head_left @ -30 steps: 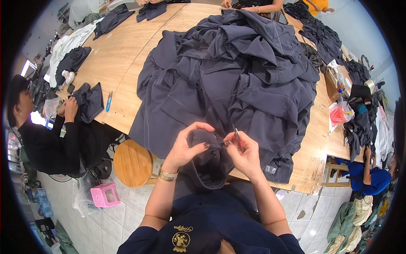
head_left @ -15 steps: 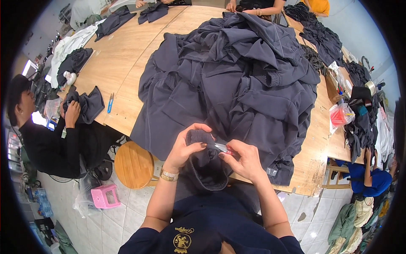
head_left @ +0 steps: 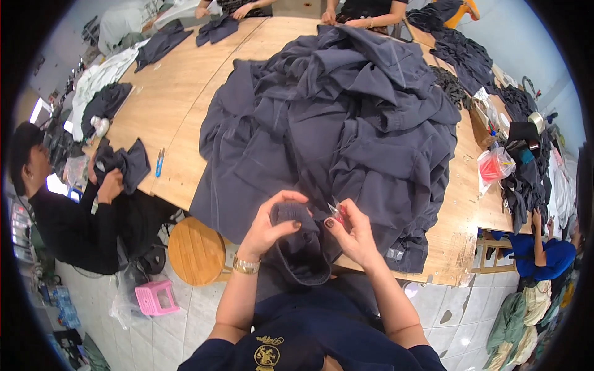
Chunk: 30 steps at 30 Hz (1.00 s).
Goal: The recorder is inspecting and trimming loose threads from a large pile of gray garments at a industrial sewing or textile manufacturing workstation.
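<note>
Far L, a co-worker (head_left: pixel 68 210) in blk, hands on a dk garment (head_left: pixel 133 164); blue snips (head_left: pixel 159 163) on the tbl (head_left: pixel 164 86) nearby, then a round stool (head_left: pixel 197 250). L hand (head_left: pixel 263 232): thumb & fingers pinching the ribbed rim of a grey tube-like piece (head_left: pixel 303 269), held at tbl's near edge, btwn both hands. R hand (head_left: pixel 354 238): fingers closed round red-handled clippers (head_left: pixel 340 216), near the piece. Big grey pile (head_left: pixel 346 123) behind. Far R, clear bag w/ red contents (head_left: pixel 495 166).

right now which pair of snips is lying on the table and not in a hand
The blue pair, lying left of the big dark grey garment pile; the red-handled pair is in the right hand.
</note>
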{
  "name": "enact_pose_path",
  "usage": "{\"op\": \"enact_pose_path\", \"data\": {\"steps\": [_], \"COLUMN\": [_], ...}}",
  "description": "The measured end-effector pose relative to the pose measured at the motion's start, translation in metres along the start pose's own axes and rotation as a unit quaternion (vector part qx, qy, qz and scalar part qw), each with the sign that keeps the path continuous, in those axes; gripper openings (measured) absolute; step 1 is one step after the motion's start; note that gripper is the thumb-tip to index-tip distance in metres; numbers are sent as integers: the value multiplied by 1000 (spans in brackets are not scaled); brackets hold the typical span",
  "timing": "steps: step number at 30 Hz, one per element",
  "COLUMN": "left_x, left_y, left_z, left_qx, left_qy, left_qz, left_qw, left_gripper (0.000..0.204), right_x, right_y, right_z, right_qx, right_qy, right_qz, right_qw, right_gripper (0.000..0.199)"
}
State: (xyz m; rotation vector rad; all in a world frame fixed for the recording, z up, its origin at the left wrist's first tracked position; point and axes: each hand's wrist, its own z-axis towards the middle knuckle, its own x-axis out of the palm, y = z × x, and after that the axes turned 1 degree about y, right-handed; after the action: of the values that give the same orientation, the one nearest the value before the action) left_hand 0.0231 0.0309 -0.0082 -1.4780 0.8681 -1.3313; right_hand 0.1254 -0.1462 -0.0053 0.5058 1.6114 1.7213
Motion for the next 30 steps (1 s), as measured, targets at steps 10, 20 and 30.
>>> {"op": "enact_pose_path", "data": {"steps": [10,20,30], "left_x": [17,-24,-26], "left_y": [-15,-3,30], "left_z": [-13,-38,-36], "left_qx": [70,-94,-73], "left_qy": [-141,-37,-247], "left_qz": [447,211,-297], "left_qw": [881,972,919], "left_gripper": [48,23,29], "right_x": [23,-1,12], "right_y": [-10,18,-12], "right_z": [12,22,16], "right_qx": [-35,-70,-54], "right_qy": [41,28,-18], "right_qz": [59,74,-36], "right_qw": [997,994,998], "right_gripper": [23,32,36]}}
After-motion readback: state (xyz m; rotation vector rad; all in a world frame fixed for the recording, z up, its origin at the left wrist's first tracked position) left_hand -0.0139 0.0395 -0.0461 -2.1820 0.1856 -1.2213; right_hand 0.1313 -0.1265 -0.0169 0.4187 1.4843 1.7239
